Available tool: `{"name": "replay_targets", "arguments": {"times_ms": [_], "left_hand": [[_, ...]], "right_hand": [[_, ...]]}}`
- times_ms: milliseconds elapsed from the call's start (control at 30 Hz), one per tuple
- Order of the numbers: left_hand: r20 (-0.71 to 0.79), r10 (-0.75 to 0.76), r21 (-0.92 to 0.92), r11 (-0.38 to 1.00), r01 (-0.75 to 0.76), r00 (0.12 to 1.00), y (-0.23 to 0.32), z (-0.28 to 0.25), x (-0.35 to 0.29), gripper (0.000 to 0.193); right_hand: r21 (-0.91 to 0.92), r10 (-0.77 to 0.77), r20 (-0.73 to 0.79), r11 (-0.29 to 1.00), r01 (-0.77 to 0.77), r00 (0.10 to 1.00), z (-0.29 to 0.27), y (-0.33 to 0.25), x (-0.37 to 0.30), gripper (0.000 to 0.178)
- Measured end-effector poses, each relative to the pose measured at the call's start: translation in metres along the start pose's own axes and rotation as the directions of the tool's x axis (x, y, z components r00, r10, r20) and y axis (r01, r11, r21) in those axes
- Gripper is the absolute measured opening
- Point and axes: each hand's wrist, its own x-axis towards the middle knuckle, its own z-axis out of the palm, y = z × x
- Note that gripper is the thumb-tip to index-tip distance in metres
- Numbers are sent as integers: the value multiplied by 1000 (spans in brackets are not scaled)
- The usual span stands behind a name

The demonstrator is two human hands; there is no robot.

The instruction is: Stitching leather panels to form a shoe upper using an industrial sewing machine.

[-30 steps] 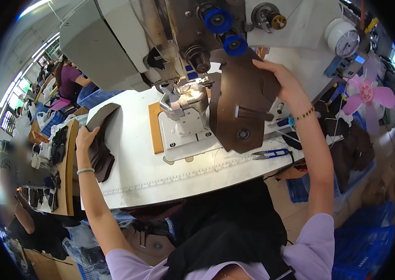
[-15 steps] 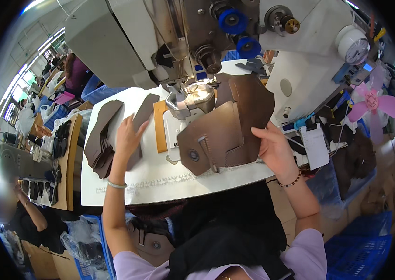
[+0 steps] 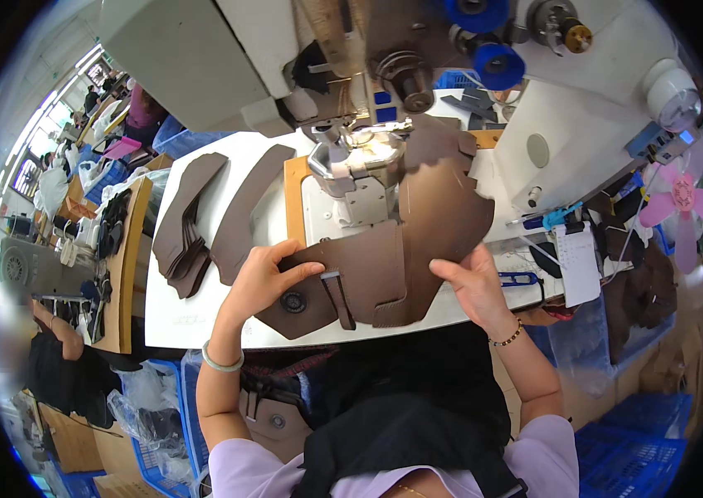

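My left hand (image 3: pixel 262 284) pinches the left end of a stitched brown leather panel (image 3: pixel 443 220), near a round dark eyelet (image 3: pixel 292 302) and a narrow strap loop (image 3: pixel 337 299). At its right edge my right hand (image 3: pixel 479 290) grips the same panel, thumb on top and fingers mostly hidden. The panel lies partly over the front of the table, beside the metal arm of an industrial sewing machine (image 3: pixel 357 199). Its far part extends past the lit needle area. To the left are a stack of curved brown leather pieces (image 3: pixel 188 224) and a single curved piece (image 3: pixel 250 207).
The white table (image 3: pixel 177 324) has a wooden strip (image 3: pixel 295 203) beside the machine bed. At right are a white paper tag (image 3: pixel 577 264), blue scissors handles (image 3: pixel 519 279) and a pink fan (image 3: pixel 682 199). Another person sits at far left. Blue crates (image 3: pixel 629 456) stand below.
My left hand has moved from the loose curved pieces to the panel's left end and closed on it. The panel has turned and come lower and nearer; my right hand still holds it.
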Motion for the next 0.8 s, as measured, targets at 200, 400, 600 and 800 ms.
{"name": "replay_targets", "arguments": {"times_ms": [200, 400, 600, 800], "left_hand": [[44, -3, 100, 995, -1, 999, -21, -8, -12, 32], [78, 27, 28, 999, -29, 997, -34, -20, -8, 33], [58, 105, -119, 988, -97, 993, -22, -40, -13, 30], [33, -19, -235, 972, 26, 999, -21, -43, -10, 28]], "right_hand": [[-30, -120, -75, 993, 118, 990, -6, -6, 18, 47], [-758, -269, 428, 414, 505, 863, -20, -22, 15, 61], [-742, -560, 587, -84, 665, 585, -6, -33, 35, 55], [-780, -579, 597, -260, 569, 555, 14, -37, 65, 51]]}}
